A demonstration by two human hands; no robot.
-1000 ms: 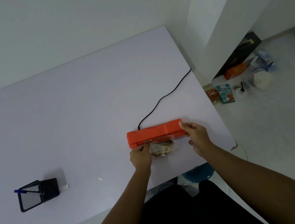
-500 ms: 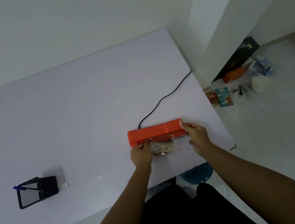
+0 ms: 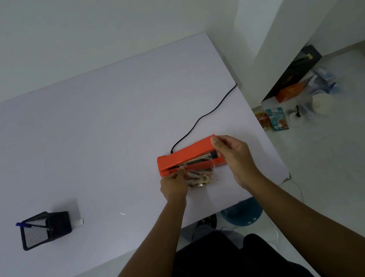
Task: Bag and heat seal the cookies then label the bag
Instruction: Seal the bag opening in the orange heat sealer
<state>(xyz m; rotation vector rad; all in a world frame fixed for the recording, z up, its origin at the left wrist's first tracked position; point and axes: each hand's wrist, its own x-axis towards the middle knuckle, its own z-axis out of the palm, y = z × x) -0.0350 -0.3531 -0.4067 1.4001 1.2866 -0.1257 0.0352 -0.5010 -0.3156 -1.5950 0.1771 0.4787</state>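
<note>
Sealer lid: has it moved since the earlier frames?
Yes. The sealer lid is now raised at its right end, lifted by the right hand, opening a gap above the sealer base on the table.

White walls (image 3: pixel 86 28); pale lavender table (image 3: pixel 81 143); white floor (image 3: pixel 353 182) with clutter by the black box (image 3: pixel 295 71); dim light.

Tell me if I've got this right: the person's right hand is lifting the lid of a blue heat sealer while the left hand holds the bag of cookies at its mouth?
Almost. The heat sealer is orange, not blue, as the head view shows. The rest holds: the right hand grips its raised lid at the free end, and the left hand holds the bag of cookies at the sealer's mouth.
</note>
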